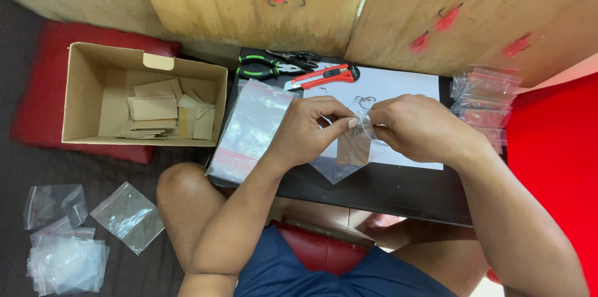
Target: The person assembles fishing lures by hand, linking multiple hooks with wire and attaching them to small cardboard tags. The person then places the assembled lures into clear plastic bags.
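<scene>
Beside the black table (398, 188), a cardboard box (87, 94) holds cards (156, 110); both hands (305, 132) grip a small bag (349, 147).

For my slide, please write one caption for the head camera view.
Both hands, left hand and right hand, hold a small clear bag with a brown card over a black table.

The person wears dark blue shorts (293, 269), the plain cloth showing just below the near edge of the black table (380, 188). Both arms are bare from the hands up, with no sleeves, watch, rings or gloves visible. The left hand (305, 132) and right hand (417, 129) are uncovered. The knees beside the table are bare too.
</scene>
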